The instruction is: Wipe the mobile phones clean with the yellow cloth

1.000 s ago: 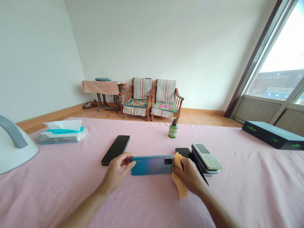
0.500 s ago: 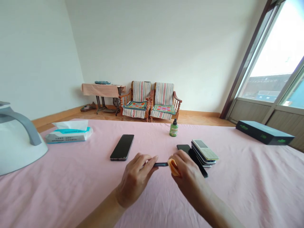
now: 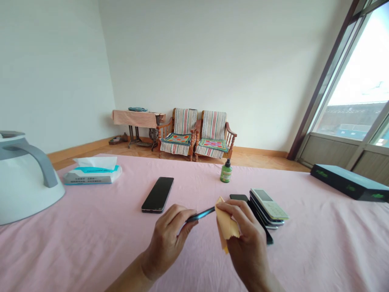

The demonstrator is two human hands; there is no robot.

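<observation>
A thin dark phone point(image 3: 202, 215), seen nearly edge-on with a bluish sheen, is pinched at its left end by my left hand point(image 3: 170, 237). My right hand point(image 3: 247, 235) grips a yellow-orange cloth point(image 3: 227, 227) that touches the phone's right end. Both hands are above the pink tablecloth point(image 3: 194, 263). Left of them lies a black phone point(image 3: 158, 194). Behind my right hand a stack of phones, topped by a whitish keypad phone point(image 3: 269, 203), sits beside other dark phones point(image 3: 238, 197). The green bottle point(image 3: 226, 172) stands upright beyond.
A white and grey kettle point(image 3: 27, 182) stands at the left edge, with a tissue pack point(image 3: 92, 174) beside it. At the far right lies a black box point(image 3: 349, 182). Two chairs point(image 3: 212, 129) and a cloth-covered sewing table point(image 3: 135, 118) are by the wall.
The phone has tilted, its right end now higher. More of the cloth shows, hanging below my right hand. The view has shifted slightly, with objects appearing lower and farther right.
</observation>
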